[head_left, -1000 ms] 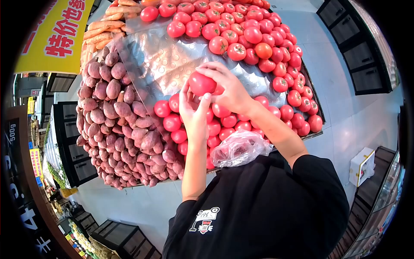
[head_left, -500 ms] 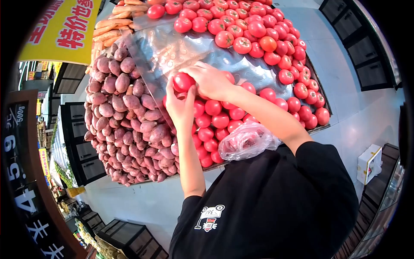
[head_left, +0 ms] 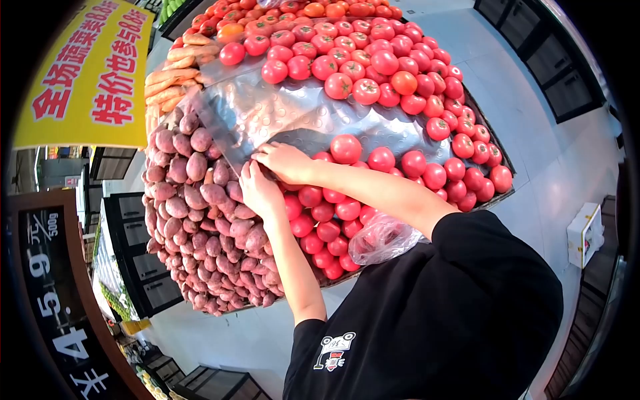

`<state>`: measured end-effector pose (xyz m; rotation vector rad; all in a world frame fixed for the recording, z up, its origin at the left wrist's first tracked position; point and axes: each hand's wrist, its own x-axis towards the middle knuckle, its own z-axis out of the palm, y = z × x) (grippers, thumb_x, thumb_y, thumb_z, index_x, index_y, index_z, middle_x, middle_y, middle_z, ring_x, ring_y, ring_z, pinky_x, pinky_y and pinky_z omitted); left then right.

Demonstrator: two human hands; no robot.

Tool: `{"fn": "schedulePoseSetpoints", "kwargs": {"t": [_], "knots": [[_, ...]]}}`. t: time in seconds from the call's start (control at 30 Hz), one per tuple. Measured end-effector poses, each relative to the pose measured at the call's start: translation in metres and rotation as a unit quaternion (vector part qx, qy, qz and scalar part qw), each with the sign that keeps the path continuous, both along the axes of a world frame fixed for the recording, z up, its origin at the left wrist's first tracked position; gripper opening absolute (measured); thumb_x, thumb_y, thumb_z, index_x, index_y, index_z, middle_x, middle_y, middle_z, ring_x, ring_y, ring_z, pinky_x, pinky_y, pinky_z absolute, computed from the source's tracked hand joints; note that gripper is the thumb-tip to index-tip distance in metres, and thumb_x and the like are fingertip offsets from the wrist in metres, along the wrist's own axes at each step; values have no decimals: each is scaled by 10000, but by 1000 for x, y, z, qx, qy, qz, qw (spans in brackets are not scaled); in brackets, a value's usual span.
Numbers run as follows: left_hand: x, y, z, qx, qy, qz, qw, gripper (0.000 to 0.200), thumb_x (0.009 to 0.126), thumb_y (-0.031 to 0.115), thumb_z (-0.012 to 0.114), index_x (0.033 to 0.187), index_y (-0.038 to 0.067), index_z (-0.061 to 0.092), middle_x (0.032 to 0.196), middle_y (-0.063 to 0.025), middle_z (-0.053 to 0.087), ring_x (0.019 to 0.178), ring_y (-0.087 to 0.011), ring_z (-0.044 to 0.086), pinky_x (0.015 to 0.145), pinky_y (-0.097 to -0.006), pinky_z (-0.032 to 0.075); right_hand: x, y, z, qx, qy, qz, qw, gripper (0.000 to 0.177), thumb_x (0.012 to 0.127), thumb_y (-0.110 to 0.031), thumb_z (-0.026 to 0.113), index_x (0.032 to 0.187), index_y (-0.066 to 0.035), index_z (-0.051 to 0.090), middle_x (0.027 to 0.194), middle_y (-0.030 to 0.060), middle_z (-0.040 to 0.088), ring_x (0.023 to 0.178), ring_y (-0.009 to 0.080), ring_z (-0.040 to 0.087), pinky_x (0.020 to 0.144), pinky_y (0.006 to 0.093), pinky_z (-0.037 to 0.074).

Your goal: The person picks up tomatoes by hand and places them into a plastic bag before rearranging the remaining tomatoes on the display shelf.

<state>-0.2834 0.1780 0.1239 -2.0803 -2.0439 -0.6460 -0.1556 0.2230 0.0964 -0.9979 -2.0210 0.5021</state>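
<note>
My left hand (head_left: 262, 192) and my right hand (head_left: 285, 163) meet at the left edge of the tomato display, beside the clear plastic sheet (head_left: 227, 148) that stands between tomatoes and sweet potatoes. The fingers of both are curled and close together; whatever lies under them is hidden. Red tomatoes (head_left: 327, 231) are stacked just below my right forearm. One larger tomato (head_left: 346, 149) rests above that forearm. Purple-red sweet potatoes (head_left: 197, 167) fill the pile left of my left hand.
A bare silvery liner (head_left: 300, 107) stretches beyond my hands, with more tomatoes (head_left: 385, 61) behind it. A crumpled clear plastic bag (head_left: 385, 239) lies near my body. Carrots (head_left: 172, 83), a yellow sign (head_left: 83, 73) and a black price board (head_left: 57, 287) are at left.
The tomato that was between my hands is out of sight. My hands have shifted down and left to the plastic sheet's edge. The whole view has tilted slightly.
</note>
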Motion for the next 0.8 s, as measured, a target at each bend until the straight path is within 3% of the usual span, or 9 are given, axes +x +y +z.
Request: {"fn": "schedulePoseSetpoints", "kwargs": {"t": [0.13, 0.23, 0.33, 0.4, 0.47, 0.5, 0.6, 0.7, 0.8], "knots": [[-1, -7, -6, 6, -9, -11, 1000, 388, 1015, 131, 699, 1390, 31, 687, 1457, -184, 667, 1311, -409, 642, 1076, -481, 551, 30, -16, 18, -47, -1, 16, 999, 538, 870, -190, 793, 1378, -39, 696, 1358, 181, 699, 1283, 403, 655, 1102, 506, 538], [0, -17, -13, 13, 14, -25, 999, 463, 1039, 164, 707, 1477, 27, 640, 1559, -217, 600, 1377, -443, 604, 1124, -491, 541, 75, -22, 23, 102, 38, -141, 984, 482, 905, -205, 789, 1366, -90, 710, 1335, 143, 695, 1264, 371, 651, 1099, 506, 526], [6, -28, -20, 13, 27, -10, 999, 512, 1064, 186, 689, 1547, 41, 600, 1633, -226, 539, 1430, -456, 573, 1121, -492, 561, 166, -2, 34, 112, 117, -265, 951, 295, 929, -221, 780, 1194, -96, 741, 1213, 114, 719, 1188, 366, 660, 1060, 515, 519], [5, -31, -33, 23, 22, 0, 1000, 503, 1094, 194, 640, 1572, 50, 579, 1655, -222, 513, 1449, -452, 555, 1138, -496, 550, 228, 14, 30, 105, 39, -395, 912, 399, 953, -247, 796, 1287, -49, 705, 1294, 169, 707, 1243, 393, 652, 1094, 510, 503], [8, -32, -36, 25, 26, 8, 999, 489, 1124, 213, 597, 1583, 47, 565, 1652, -229, 508, 1461, -450, 539, 1133, -503, 550, 275, 29, 14, 6, -94, -478, 874, 624, 974, -408, 788, 1449, -45, 609, 1380, 192, 672, 1315, 405, 614, 1117, 529, 483], [9, -32, -35, 31, 20, 8, 999, 485, 1122, 212, 600, 1579, 49, 570, 1649, -223, 511, 1456, -449, 543, 1128, -504, 552, 292, 38, 0, -23, -130, -494, 859, 696, 987, -498, 753, 1484, -42, 581, 1400, 194, 672, 1340, 403, 600, 1143, 550, 457], [12, -25, -32, 27, 20, 21, 999, 467, 1107, 213, 620, 1557, 87, 601, 1636, -195, 528, 1431, -446, 558, 1104, -505, 565, 310, 44, 4, -149, -178, -431, 872, 778, 985, -593, 727, 1514, -46, 566, 1428, 197, 685, 1361, 402, 588, 1172, 554, 424], [10, -4, -17, -4, 96, 33, 995, 491, 1051, 292, 716, 1515, 149, 642, 1516, -154, 625, 1299, -398, 636, 1013, -474, 597, 308, 52, -11, -58, -211, -432, 875, 722, 953, -578, 764, 1394, -25, 616, 1300, 199, 740, 1275, 399, 629, 1108, 549, 453], [14, 14, 0, -35, 176, 7, 984, 533, 944, 315, 830, 1420, 135, 671, 1366, -127, 679, 1149, -358, 679, 906, -421, 624, 313, 60, -19, -58, -193, -422, 884, 756, 925, -579, 792, 1419, -37, 610, 1338, 188, 722, 1266, 405, 640, 1117, 562, 440]]}}
